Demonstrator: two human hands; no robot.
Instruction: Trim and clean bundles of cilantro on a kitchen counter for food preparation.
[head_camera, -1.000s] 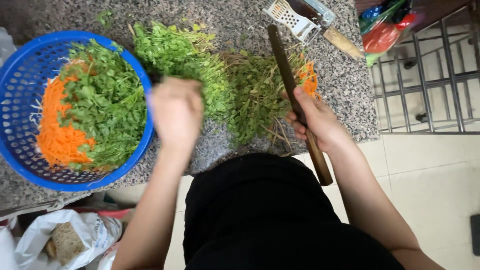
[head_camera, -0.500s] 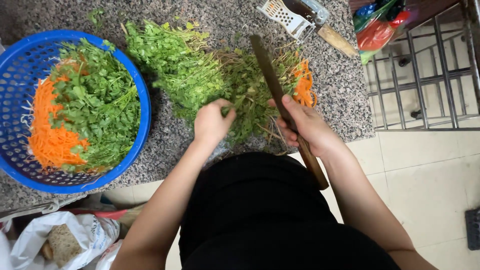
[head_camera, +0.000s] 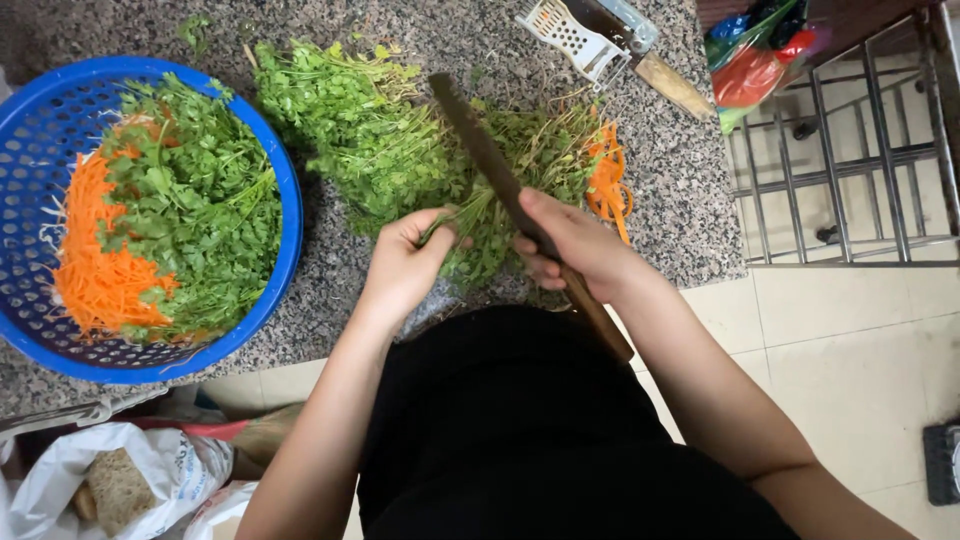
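Left hand (head_camera: 405, 262) pinches leafy green herbs (head_camera: 400, 150) | right hand (head_camera: 570, 240) grips knife (head_camera: 500, 180)

the blue basket (head_camera: 285, 190) runs off the left edge, and the greens piled in it hide most of its floor. the knife (head_camera: 480, 155) handle is partly buried in the right hand (head_camera: 570, 245). the grater (head_camera: 575, 35) and the coloured bags (head_camera: 760, 60) are cut off at the top.

A home kitchen, by the look; a speckled granite counter (head_camera: 660, 190) heaped with herbs (head_camera: 390, 150); a blue colander (head_camera: 40, 190) of greens and shredded carrot; a grater (head_camera: 570, 35); tiled floor (head_camera: 850, 350); a wire rack (head_camera: 850, 150) beside.
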